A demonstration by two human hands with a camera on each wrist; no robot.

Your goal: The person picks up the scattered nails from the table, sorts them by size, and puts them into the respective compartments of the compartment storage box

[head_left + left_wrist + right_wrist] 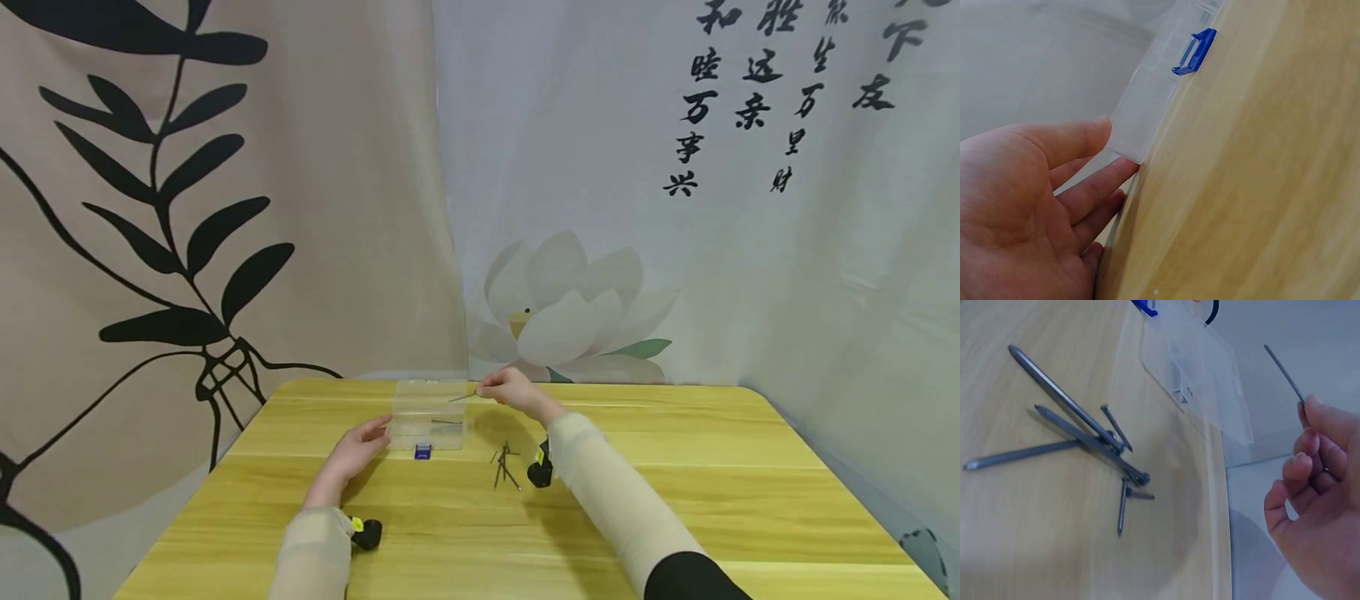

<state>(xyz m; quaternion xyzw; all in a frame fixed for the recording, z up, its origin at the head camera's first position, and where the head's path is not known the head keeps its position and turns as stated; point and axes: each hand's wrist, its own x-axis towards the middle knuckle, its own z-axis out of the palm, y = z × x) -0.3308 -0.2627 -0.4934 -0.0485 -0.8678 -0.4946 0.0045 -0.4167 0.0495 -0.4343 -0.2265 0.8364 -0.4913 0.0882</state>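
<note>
- Head view: A wooden desk (750,475) stands before a cloth backdrop (367,183) printed with dark leaves, a pale lotus and Chinese characters.
- A clear plastic box (408,435) lies on the desk with its lid folded open; a blue latch (422,452) sits on the near edge. A thin dark nail shows within the box's outline (446,422).
- The person's left hand (356,452) is at the box's left edge, fingers touching it.
- The right hand (513,390) pinches another nail (462,398) at the box's far right edge, its free end pointing left over the plastic.
- A heap of loose nails (505,462) lies on the desk to the right of the box.
- Both arms wear pale sleeves (622,504), and a small black device (367,534) sits at each wrist.
- Left wrist view: The left hand's fingers are extended and loose; the thumb and one fingertip meet the box near a corner.
- Right wrist view: The thumb and index finger grip the nail near one end, its other end sticking up and away; the remaining fingers curl inward. Beside the box, long and short nails overlap, some crossing.
</note>
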